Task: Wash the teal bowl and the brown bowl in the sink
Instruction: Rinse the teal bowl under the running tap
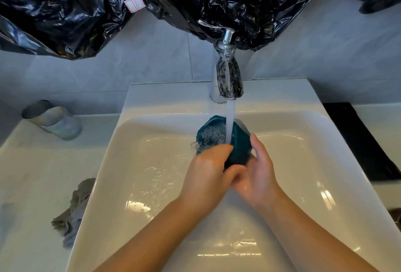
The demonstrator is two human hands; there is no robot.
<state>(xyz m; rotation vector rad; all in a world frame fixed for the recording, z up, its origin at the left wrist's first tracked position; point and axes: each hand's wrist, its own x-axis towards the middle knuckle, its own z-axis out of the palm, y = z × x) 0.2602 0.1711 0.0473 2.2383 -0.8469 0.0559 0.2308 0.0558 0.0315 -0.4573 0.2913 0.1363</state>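
The teal bowl (238, 141) is tilted on its side over the white sink (134, 184), under the stream of water from the chrome tap (229, 76). Water splashes inside it. My left hand (208, 174) grips the bowl's near rim, fingers curled over the edge. My right hand (258, 171) holds the bowl's outer wall and underside from the right, thumb up along its side. At the far right edge, a brown thing (396, 217) is barely in view; I cannot tell whether it is the brown bowl.
A glass tumbler (54, 121) lies on the counter at the left. A grey cloth (73, 211) is crumpled by the sink's left rim. A black tray (364, 141) sits to the right. Black plastic sheeting (152, 0) hangs over the wall above the tap.
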